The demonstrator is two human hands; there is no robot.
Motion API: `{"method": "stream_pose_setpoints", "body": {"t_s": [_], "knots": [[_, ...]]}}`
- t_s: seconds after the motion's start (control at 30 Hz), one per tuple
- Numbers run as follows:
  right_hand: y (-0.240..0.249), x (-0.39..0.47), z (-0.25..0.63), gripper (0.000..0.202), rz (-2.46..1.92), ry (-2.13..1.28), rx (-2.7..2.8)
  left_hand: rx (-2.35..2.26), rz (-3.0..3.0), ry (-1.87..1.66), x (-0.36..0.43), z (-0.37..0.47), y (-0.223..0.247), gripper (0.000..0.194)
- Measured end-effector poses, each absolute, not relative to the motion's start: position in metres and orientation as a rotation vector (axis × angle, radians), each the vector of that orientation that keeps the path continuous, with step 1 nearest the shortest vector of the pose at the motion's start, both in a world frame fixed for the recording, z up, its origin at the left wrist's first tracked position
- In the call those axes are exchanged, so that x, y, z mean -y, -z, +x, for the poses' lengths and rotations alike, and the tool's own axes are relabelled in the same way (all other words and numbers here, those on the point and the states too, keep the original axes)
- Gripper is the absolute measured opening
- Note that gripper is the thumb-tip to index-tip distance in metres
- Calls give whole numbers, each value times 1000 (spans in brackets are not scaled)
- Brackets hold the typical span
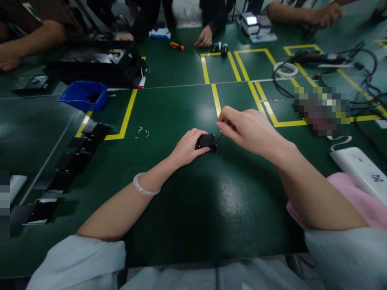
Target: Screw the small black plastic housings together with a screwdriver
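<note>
A small black box-like part (pixel 207 141) lies on the green table (pixel 187 209), and my left hand (pixel 190 148) grips it from the left, thumb along its near side and fingers over the far side. My right hand (pixel 246 128) is closed in a pinch around a thin tool (pixel 220 138), whose shaft slants down to the part's right end. Most of the tool is hidden by the fingers. Several tiny screws (pixel 142 131) are scattered left of my left hand.
Black parts (pixel 72 162) form a row at left, near a blue bin (pixel 86 95) and a black crate (pixel 99 64). An orange tool (pixel 177 46) and a person's hand (pixel 204 36) are across the table. Cables and a white power strip (pixel 361 171) are at right.
</note>
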State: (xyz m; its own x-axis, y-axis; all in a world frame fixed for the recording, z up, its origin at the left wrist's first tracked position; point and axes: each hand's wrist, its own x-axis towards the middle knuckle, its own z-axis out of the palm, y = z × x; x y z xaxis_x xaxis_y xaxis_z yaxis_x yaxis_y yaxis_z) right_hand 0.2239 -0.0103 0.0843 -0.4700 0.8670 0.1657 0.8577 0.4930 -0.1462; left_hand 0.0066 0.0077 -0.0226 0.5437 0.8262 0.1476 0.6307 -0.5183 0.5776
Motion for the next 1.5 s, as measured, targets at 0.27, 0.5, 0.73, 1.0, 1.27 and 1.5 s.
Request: {"method": "stream_pose_setpoints", "body": {"t_s": [0.27, 0.5, 0.73, 1.0, 1.27, 1.5], "knots": [[-88, 13, 223, 32, -1484, -102, 2546, -1186, 2328, -559, -7, 7, 22, 41], [-88, 11, 226, 34, -1485, -8, 2569, -1193, 2330, -563, -6, 7, 22, 40], [-89, 13, 226, 35, -1423, -151, 2554, -1190, 2323, -557, -6, 7, 22, 39], [-87, 10, 227, 27, -1462, -157, 2558, -1189, 2346, -552, -8, 7, 24, 40], [-87, 11, 227, 27, -1432, -180, 2544, -1189, 2343, -550, -7, 7, 22, 42], [-86, 11, 226, 28, -1434, -181, 2537, -1186, 2347, -551, -7, 6, 22, 41]]}}
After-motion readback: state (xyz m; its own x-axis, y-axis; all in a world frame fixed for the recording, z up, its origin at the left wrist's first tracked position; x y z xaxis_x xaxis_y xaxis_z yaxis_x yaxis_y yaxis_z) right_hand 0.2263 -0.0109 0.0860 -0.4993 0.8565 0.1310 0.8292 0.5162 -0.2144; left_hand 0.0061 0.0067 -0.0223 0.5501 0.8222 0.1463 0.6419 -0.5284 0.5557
